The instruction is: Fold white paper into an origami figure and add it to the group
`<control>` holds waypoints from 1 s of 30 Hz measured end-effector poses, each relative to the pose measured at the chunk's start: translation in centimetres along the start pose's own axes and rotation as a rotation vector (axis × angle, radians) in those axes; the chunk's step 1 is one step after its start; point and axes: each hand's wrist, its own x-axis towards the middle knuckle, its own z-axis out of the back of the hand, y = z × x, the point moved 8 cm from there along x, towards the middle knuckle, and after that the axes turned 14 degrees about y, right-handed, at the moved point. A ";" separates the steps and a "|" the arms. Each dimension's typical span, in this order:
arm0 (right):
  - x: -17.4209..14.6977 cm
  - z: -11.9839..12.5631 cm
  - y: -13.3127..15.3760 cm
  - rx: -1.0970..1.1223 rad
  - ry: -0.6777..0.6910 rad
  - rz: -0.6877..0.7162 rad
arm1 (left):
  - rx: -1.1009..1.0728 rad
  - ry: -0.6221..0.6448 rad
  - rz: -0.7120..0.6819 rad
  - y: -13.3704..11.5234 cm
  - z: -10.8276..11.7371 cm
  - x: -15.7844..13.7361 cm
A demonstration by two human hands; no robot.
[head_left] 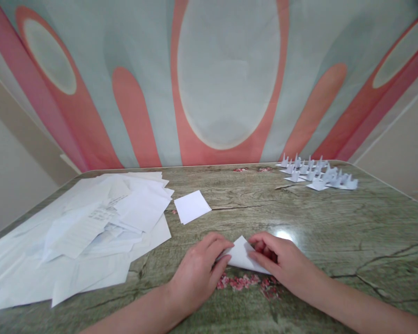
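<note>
Right of the pile (142,204), in the gripping fingers of the left hand (200,264), steady the paper (242,256), pinched too, farther from the pile, by the right hand (284,260); match edges exactly before pressing the crease flat.

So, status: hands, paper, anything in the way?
Left hand, right hand: both gripping paper. Paper folded, point facing away. Pile at left, apart from hands.
</note>
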 end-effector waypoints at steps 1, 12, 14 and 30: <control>0.1 0.0 0.1 -0.001 0.001 0.009 | 0.041 -0.003 -0.021 -0.4 0.0 -0.1; 0.4 0.0 0.8 -0.045 0.017 0.027 | 0.356 0.184 -0.188 -3.7 -2.5 -0.5; 0.3 0.0 0.9 -0.063 0.015 0.034 | 0.329 0.197 -0.195 -3.3 -2.7 -0.5; -0.9 -0.6 2.2 -0.183 0.035 0.149 | 0.331 0.156 -0.246 -3.2 -2.1 -0.8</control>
